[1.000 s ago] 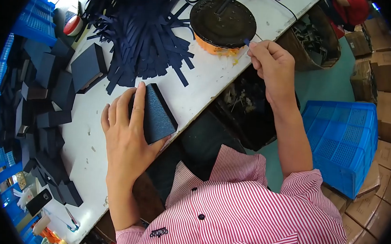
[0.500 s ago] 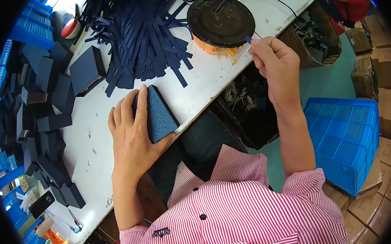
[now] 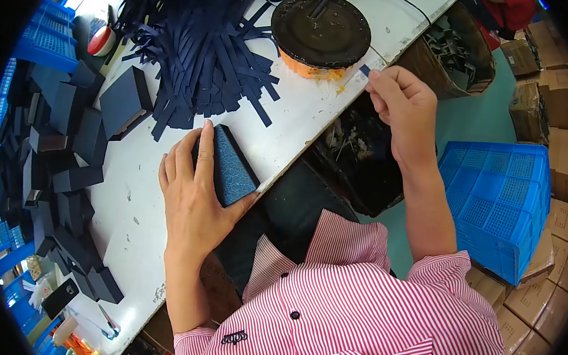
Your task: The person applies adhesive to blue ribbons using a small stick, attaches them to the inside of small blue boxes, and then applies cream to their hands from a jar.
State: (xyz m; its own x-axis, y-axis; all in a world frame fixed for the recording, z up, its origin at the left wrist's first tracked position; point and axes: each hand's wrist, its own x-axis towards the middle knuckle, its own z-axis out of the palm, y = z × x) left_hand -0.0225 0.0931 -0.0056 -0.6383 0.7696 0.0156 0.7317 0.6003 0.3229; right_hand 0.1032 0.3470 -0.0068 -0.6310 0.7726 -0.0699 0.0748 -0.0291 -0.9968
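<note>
My left hand point(image 3: 195, 198) is wrapped round a small dark blue box point(image 3: 234, 168) with a patterned blue face turned up, at the table edge. Its thumb lies along the near side and its fingers along the far side. My right hand point(image 3: 405, 103) pinches a short dark blue strip point(image 3: 364, 70), whose tip sticks out past the thumb. That hand is just beyond the table edge, beside a round black plate point(image 3: 345, 35) with a wet-looking surface. The plate rests on an orange base point(image 3: 313, 69), and a short stick stands on it.
A heap of dark blue strips point(image 3: 206, 62) lies at the back of the white table point(image 3: 133, 201). Several dark boxes point(image 3: 75, 184) are piled along the left. Right of the table stand a blue crate point(image 3: 491, 197), an open carton of scraps point(image 3: 454, 58) and brown cartons point(image 3: 565, 97).
My right hand has drawn slightly away from the black plate, towards me, with the strip now showing more. My left hand and the box have barely moved.
</note>
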